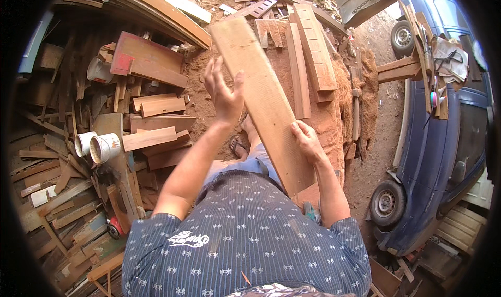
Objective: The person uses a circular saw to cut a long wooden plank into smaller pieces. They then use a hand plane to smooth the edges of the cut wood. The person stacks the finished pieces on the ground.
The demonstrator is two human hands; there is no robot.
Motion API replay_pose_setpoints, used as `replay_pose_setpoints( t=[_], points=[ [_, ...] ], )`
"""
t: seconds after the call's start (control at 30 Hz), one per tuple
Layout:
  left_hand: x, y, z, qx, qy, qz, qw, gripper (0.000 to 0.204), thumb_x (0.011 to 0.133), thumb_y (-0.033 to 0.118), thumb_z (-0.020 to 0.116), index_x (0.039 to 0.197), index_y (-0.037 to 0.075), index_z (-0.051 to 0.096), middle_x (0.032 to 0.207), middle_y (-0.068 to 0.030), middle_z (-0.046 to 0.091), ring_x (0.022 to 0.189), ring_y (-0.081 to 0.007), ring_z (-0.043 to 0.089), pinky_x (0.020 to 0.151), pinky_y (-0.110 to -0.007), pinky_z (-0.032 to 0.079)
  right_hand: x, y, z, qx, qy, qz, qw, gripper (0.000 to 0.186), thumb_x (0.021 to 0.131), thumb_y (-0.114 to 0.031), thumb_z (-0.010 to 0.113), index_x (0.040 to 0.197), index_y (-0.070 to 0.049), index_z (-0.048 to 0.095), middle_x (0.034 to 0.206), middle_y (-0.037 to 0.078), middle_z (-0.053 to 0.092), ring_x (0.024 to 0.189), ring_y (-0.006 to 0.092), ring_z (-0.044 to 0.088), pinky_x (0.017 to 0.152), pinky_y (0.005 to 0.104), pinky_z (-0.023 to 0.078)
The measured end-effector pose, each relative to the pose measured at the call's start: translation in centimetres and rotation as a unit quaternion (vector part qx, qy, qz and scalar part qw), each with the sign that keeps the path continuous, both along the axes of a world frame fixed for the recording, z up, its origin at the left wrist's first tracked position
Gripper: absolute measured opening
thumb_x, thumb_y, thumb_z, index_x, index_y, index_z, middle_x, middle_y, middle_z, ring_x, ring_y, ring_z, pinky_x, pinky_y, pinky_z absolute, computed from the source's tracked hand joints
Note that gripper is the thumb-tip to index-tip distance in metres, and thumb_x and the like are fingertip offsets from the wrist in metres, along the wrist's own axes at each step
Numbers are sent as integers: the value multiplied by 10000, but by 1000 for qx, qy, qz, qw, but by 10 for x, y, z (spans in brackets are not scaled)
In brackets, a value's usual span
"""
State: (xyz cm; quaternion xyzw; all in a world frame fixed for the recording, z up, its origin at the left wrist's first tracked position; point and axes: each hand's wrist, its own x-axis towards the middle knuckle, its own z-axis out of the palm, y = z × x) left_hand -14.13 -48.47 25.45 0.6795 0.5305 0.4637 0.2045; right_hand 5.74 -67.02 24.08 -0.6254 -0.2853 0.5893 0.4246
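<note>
A long, light-brown wooden board (pixel 261 88) slants across the middle, its far end upper left and its near end beside my waist. My right hand (pixel 308 143) grips the board's right edge toward the near end, thumb lying on the top face. My left hand (pixel 224 93) is raised at the board's left edge with its fingers spread and curved; whether its thumb touches the wood I cannot tell. My sandalled foot (pixel 237 148) shows below on sawdust.
Scrap planks (pixel 162 104) are heaped at the left around white buckets (pixel 104 148). Beyond the board lie cut timbers (pixel 313 46) on sawdust. A blue car (pixel 433 151) stands at the right, with wood and tools (pixel 438 73) beside it. An overhanging edge (pixel 360 2) is at top.
</note>
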Motion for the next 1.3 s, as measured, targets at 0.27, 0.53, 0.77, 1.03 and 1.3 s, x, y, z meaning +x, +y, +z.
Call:
replay_pose_setpoints(
  t=[0.27,0.53,0.77,1.03,1.3],
  points=[
    [40,-62,-90,-557,-521,-237,601,866,933,804,397,1438,108,493,1236,-103,616,1178,-219,572,1047,-403,455,-37,19,-35,-112,316,-105,936,546,1066,-546,423,1359,-113,581,1058,16,670,875,113,638,736,281,548],
    [46,-63,-74,-638,-385,-204,635,874,908,817,442,1347,71,563,1153,-93,627,1075,-204,607,952,-409,499,-45,2,-57,-15,439,-96,893,515,1029,-604,462,1251,-166,618,960,-21,636,612,86,611,485,248,523],
    [61,-31,-44,-725,-243,-145,628,1026,791,839,615,1387,8,525,1079,-172,622,822,-178,648,594,-371,546,-40,27,-47,-10,658,-167,734,456,1059,-322,459,1220,105,463,902,108,534,761,204,567,707,300,544],
    [69,5,-18,-681,-297,-192,642,1031,847,786,600,1380,-82,444,763,-80,646,407,-52,514,315,-199,425,-30,83,-47,-80,702,-228,670,448,1038,-405,475,1102,33,538,828,122,583,655,221,592,593,330,547],
    [79,35,-74,-667,-443,-269,535,664,979,645,512,1171,27,662,774,-29,680,477,-80,589,371,-233,516,-29,123,-51,-13,548,-231,804,522,1042,-469,407,1035,18,595,710,146,612,527,245,600,491,360,541]
  ],
)
